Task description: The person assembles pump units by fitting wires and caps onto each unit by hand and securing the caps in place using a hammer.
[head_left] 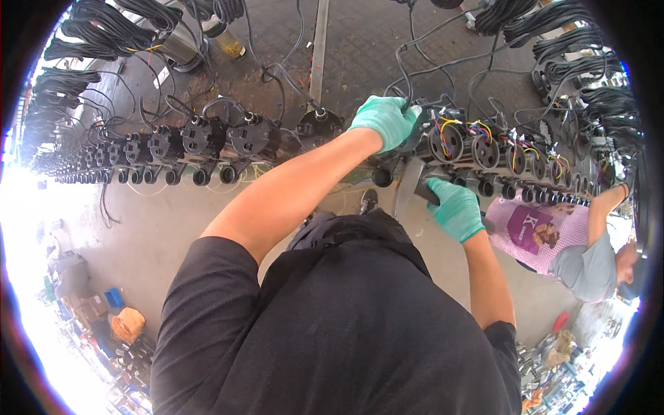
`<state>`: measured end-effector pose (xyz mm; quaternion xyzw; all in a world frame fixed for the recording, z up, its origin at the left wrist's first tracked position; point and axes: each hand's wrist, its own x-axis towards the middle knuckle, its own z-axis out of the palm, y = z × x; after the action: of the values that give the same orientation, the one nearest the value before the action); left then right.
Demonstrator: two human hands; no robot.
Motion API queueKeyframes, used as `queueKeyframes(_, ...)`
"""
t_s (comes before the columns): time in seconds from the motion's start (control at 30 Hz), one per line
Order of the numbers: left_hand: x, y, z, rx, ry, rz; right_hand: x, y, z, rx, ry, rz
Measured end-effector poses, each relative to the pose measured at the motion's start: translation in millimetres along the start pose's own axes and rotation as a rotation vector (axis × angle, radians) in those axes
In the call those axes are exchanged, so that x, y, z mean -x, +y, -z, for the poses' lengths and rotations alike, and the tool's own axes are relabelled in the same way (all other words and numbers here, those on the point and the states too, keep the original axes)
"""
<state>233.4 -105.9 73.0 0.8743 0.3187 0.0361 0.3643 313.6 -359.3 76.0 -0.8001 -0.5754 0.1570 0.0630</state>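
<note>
My left hand, in a green knitted glove, reaches over the row and grips a black end cap on a cylindrical pump-like housing, its fingers curled around the top edge near a black cable. Most of that cap is hidden by the glove. In my right hand, gloved the same, the fingers are closed round the dark handle of a hammer. The grey hammer head is just below the gripped cap, beside a black round outlet.
Capped black housings line up to the left. On the right, open housings show coloured wires. Coiled black cables hang at both sides. A co-worker in a pink checked apron stands at the right.
</note>
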Motion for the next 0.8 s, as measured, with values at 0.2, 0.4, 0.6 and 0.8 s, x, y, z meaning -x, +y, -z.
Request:
queueKeyframes(0.2,4,3,3,-0.006,-0.001,0.016,-1,-3,8,0.037,-0.162,0.029)
queueKeyframes(0.4,2,2,1,0.011,-0.017,0.025,-6,4,12,-0.062,-0.123,0.045)
queueKeyframes(0.6,3,2,-1,-0.012,0.018,0.017,-4,8,10,-0.024,-0.089,0.021)
queueKeyframes(0.8,6,2,-1,0.0,0.018,0.057,-7,10,6,-0.043,-0.073,0.027)
